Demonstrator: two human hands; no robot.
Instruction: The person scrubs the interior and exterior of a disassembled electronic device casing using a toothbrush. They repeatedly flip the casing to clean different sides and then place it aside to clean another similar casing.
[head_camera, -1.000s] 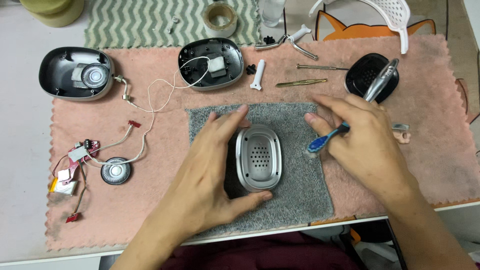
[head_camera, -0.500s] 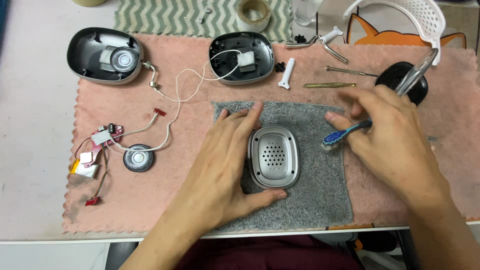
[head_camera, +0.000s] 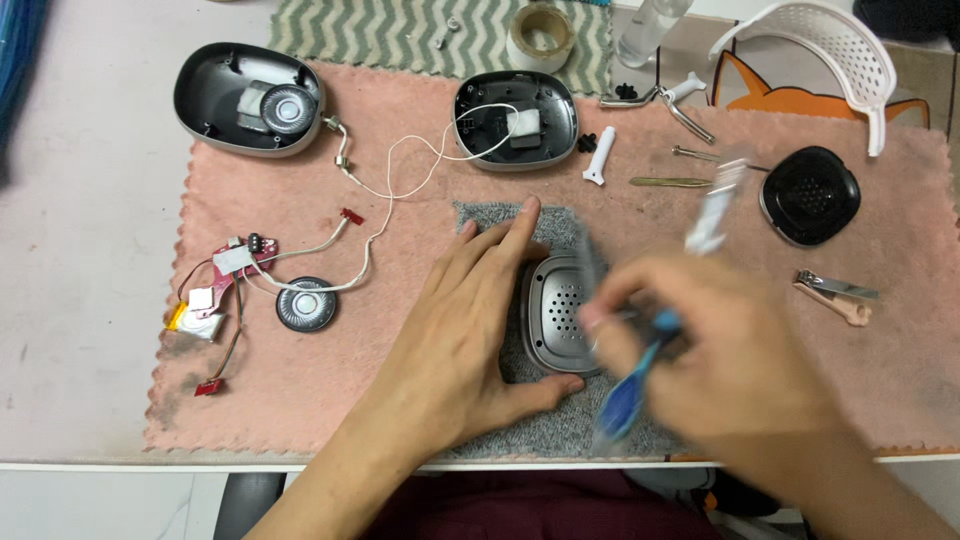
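Observation:
A silver oval earcup plate (head_camera: 556, 312) with a patch of small holes lies on a grey cloth (head_camera: 560, 228) in the middle of a pink towel (head_camera: 400, 380). My left hand (head_camera: 468, 320) lies flat against the plate's left side, thumb under its near edge, fingers along its far edge. My right hand (head_camera: 735, 360) is blurred with motion and grips a blue-headed toothbrush (head_camera: 628, 393), its bristle end down over the plate's near right edge. The brush's clear handle (head_camera: 712, 208) sticks up behind the hand.
Two open headphone shells (head_camera: 250, 98) (head_camera: 515, 119) lie at the back, joined by white wire to a loose speaker (head_camera: 306, 310) and a red circuit board (head_camera: 235, 262). A black ear pad (head_camera: 810, 195), nail clipper (head_camera: 835, 295), tweezers (head_camera: 668, 182), tape roll (head_camera: 540, 35) and white headband (head_camera: 830, 40) lie right and back.
My right hand has swung the toothbrush from the right of the plate down onto its near right edge. The view has shifted, so the whole table appears further right. My left hand has stayed on the plate.

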